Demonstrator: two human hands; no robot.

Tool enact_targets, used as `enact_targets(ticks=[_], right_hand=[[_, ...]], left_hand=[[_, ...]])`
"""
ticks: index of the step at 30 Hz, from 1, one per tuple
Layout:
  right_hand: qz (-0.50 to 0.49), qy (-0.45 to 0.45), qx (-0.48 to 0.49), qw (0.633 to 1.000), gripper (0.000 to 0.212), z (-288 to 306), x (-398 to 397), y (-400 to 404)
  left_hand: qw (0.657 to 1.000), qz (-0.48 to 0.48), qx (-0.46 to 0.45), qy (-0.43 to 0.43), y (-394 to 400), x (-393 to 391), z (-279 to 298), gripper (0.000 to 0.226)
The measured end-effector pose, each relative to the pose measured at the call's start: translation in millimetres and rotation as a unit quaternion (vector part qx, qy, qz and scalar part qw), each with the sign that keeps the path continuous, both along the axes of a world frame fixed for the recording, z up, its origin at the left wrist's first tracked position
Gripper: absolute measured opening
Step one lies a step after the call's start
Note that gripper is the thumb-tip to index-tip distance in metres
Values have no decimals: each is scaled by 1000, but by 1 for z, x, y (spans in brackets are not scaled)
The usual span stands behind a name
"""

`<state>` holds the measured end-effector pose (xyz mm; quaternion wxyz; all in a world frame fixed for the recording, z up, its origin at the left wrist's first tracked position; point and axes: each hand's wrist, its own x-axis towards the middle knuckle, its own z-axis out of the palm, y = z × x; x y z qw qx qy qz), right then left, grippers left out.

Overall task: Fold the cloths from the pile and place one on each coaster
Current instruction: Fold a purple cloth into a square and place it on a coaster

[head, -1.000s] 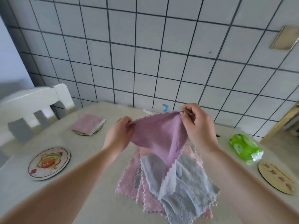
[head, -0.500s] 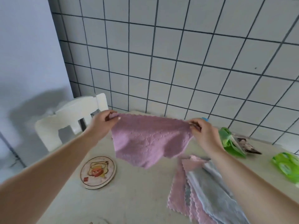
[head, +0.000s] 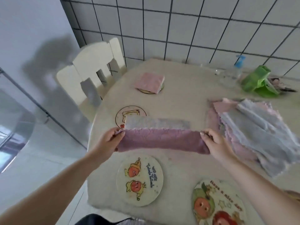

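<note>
Behind the purple cloth [head: 162, 142], a coaster [head: 129, 113] shows only partly

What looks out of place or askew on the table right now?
Nothing is spilled or damaged. The cloth pile is fanned out unevenly, corners sticking out. The folded pink cloth sits off-centre on its coaster, whose rim shows at the near side. The purple cloth, pinched between left hand and right hand, partly covers another coaster.

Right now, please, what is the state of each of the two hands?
Left hand: closed, pinching the left end of the purple cloth.
Right hand: closed, pinching the cloth's right end.
</note>
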<state>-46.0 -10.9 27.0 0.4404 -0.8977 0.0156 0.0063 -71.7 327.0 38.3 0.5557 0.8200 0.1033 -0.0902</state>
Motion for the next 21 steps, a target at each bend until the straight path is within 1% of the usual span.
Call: enact_targets(ticks=[3,4,6,10,14,18,21], right_hand=[[1,98,1,995,24,-43,-36,0],[1,126,-2,992,23,-52,-43,-1],[1,160,-6,987,23,-63,-50,-1],[-12,166,-18,986,16,-65,-42,-1],[-25,150,-41,988,18,-62,-18,-1],[-29,138,-77,987,18,-65,4,4],[-27,134,-98,986,15,-70,14,6]], left_hand=[[994,-13,18,103,1,-36,-44,16],[992,-15,22,126,1,-43,-53,16],[989,-13,39,144,0,-48,-65,16],[989,19,24,147,-5,-30,-71,16],[991,34,36,127,-10,1,-72,17],[989,29,98,109,-12,27,-80,19],[983,20,142,114,-14,38,-85,18]])
